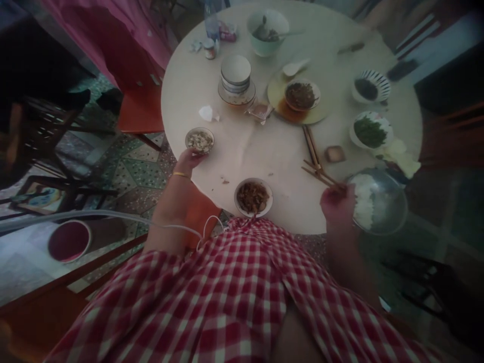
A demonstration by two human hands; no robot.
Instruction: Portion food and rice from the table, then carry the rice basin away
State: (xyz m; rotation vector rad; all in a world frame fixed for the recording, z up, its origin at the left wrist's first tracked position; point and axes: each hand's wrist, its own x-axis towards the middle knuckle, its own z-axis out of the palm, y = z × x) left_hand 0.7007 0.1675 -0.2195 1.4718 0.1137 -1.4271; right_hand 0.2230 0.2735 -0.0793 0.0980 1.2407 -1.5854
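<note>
At the table's left edge, my left hand [190, 160] grips the near rim of a small bowl [200, 140] holding pale, chopped-looking food. My right hand [338, 204] is closed around a pair of chopsticks [319, 175], whose tips point left over the tabletop. Past those tips lies another pair of dark chopsticks [310, 141]. Directly before me, at the near edge, stands a bowl of brown food [253, 196], touched by neither hand. Right beside my right hand is a large metal bowl [395, 206] with white contents, perhaps rice.
On the round table [242, 156] stand stacked bowls [236, 70], a yellow plate [276, 93] bearing a bowl of dark food [302, 96], a bowl of greens [369, 132], a striped bowl [380, 80] and a pale green bowl [266, 46]. A red chair [139, 111] stands left.
</note>
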